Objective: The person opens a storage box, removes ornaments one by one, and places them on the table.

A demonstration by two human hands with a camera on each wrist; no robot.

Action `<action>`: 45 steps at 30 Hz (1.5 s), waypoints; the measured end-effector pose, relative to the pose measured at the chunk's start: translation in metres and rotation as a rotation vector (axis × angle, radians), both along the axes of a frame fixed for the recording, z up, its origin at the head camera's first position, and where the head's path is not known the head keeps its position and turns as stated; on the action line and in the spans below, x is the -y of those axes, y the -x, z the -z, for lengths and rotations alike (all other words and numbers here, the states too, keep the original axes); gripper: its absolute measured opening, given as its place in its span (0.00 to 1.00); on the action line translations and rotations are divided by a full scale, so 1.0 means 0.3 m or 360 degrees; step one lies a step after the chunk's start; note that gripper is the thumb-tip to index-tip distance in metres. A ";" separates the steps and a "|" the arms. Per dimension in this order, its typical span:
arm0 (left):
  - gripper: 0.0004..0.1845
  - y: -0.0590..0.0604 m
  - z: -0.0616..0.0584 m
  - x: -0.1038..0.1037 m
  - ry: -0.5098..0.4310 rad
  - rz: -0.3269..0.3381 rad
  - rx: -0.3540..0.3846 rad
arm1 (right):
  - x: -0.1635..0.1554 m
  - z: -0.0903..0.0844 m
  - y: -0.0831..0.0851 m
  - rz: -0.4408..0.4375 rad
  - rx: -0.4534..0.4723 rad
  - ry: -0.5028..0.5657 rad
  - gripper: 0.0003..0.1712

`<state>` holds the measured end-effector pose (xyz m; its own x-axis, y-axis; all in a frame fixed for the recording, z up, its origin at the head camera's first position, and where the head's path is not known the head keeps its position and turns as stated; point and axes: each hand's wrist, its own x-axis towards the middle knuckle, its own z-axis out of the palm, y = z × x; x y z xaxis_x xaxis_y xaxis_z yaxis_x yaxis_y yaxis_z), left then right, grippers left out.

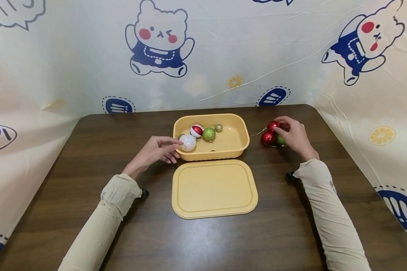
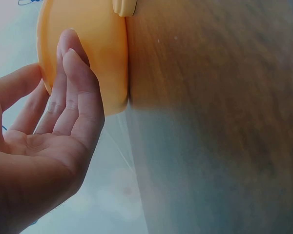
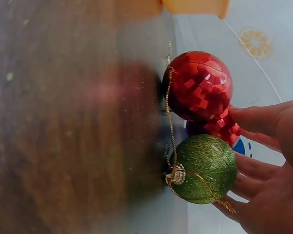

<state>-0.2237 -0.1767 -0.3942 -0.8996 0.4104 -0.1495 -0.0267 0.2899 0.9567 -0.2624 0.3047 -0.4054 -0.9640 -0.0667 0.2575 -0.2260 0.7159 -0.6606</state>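
Note:
At the left end of a yellow plastic box, my left hand reaches its thumb and index finger over the rim, right at a speckled white ball ornament. Its other fingers curve loosely outside the box wall. To the right of the box, my right hand pinches a red ball ornament between thumb and fingers. In the right wrist view, this ball is partly hidden behind another, faceted red ball and a glittery green ball with a gold cord.
Inside the box lie a red-and-white ball, a green glitter ball and a small gold-green ball. A flat yellow lid lies in front of it on the dark wooden table. A printed curtain hangs behind.

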 end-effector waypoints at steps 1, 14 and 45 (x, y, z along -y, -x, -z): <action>0.16 0.000 -0.001 0.000 -0.0001 -0.0002 0.0000 | 0.000 0.004 0.001 -0.0005 0.0013 -0.0007 0.17; 0.16 -0.001 0.008 0.006 0.0015 0.0000 -0.0007 | 0.001 0.027 0.000 -0.0032 0.0177 -0.0107 0.19; 0.15 -0.007 -0.001 0.000 0.0033 0.0004 -0.0028 | 0.076 -0.116 -0.062 -0.0097 -0.0069 -0.0175 0.19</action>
